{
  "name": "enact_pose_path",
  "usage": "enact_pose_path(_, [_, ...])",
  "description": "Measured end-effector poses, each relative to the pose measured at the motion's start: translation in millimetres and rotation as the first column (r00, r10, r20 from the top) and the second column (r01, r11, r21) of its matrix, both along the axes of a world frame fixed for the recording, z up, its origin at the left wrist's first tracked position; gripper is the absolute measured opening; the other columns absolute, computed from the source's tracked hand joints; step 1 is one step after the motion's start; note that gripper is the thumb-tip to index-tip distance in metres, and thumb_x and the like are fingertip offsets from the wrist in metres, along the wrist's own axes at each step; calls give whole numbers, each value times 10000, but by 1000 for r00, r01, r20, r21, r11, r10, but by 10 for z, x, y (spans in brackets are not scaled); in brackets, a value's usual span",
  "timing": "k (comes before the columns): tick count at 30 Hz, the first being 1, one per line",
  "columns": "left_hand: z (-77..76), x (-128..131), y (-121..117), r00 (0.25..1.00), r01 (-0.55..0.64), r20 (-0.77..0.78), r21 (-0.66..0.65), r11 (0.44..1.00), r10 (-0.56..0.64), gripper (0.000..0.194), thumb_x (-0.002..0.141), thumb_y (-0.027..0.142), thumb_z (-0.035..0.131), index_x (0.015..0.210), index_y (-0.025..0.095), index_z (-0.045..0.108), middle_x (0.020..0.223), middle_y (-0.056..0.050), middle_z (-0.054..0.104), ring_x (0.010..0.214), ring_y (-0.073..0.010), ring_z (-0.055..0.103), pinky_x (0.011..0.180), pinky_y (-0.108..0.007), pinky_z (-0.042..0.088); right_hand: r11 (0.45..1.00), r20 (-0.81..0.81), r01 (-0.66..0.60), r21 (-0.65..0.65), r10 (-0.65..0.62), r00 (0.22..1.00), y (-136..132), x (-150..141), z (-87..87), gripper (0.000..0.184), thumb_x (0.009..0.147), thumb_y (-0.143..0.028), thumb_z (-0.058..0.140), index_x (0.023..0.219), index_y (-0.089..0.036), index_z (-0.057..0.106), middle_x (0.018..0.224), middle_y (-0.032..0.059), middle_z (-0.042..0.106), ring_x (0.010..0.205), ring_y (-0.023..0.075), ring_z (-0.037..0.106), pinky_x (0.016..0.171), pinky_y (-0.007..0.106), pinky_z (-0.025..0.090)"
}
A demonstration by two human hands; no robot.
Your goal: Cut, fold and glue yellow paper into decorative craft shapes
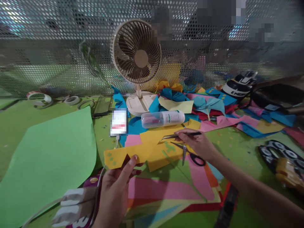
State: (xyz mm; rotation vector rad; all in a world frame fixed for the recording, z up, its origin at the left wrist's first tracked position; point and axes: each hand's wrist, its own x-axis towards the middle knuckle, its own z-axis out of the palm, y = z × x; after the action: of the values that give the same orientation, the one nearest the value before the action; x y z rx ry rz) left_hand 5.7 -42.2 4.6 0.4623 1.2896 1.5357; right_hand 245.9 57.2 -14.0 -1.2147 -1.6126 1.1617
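Low in the middle, my left hand (116,186) pinches a yellow-orange strip of paper (140,150) between thumb and fingers. Small green spots mark its left end, and a notch shows near my thumb. My right hand (197,144) is closed around dark, slim tweezers (169,136), their tips pointing left just above the yellow paper. Beneath that hand lie scissors (184,148) with black handles and spread blades. Thin green cut pieces (169,146) rest on another yellow sheet (154,162) beside the scissors. Pink paper (161,189) lies under these.
A beige fan (141,58) stands behind, before a perforated metal screen. A clear bottle (163,118), a phone (118,123) and heaped coloured paper scraps (209,106) lie in front. A large green sheet (59,148) and white plugs (78,196) are at left; a dark tool (226,205) lies lower right.
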Motion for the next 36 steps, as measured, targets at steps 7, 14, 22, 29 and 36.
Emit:
enact_pose_path(7, [-9,-27,7,1000,-29,-4,30,999,29,199,577,234,803,750,196,714,780,6,708,643,-150,666,508,-198,524,999,-5,24,-31,-24,1000,10,-49,-175,265,785,-439,613,900,-215,695,933,54,711,873,235,672,774,360,562])
enact_pose_path(14, [-7,-20,9,1000,-12,-5,36,999,12,206,594,240,795,779,200,712,775,8,705,639,-157,670,503,-208,521,999,41,-47,-27,48,998,-25,-46,-156,262,796,-432,611,926,-219,691,962,52,705,889,232,664,804,374,543])
enact_pose_path(22, [5,-6,13,1000,-1,-7,-3,1000,1,201,598,227,794,777,183,715,756,2,697,636,-141,659,504,-195,516,998,69,-56,10,55,996,-59,-59,-142,262,810,-425,593,945,-225,694,960,58,706,911,245,659,777,361,545])
enact_pose_path(29, [-16,-11,18,1000,12,-12,-3,1000,-12,204,600,222,793,783,189,709,760,12,691,634,-135,658,507,-192,512,999,59,-53,4,52,997,-63,-76,-123,261,812,-432,586,931,-225,692,955,47,705,897,233,661,790,359,543])
enact_pose_path(36, [-22,-1,12,1000,20,-16,8,1000,-20,200,604,222,792,782,179,711,757,5,691,642,-137,661,506,-189,509,999,13,-32,-8,32,999,-60,-85,-165,249,802,-430,601,913,-228,695,931,37,713,890,229,673,803,358,552])
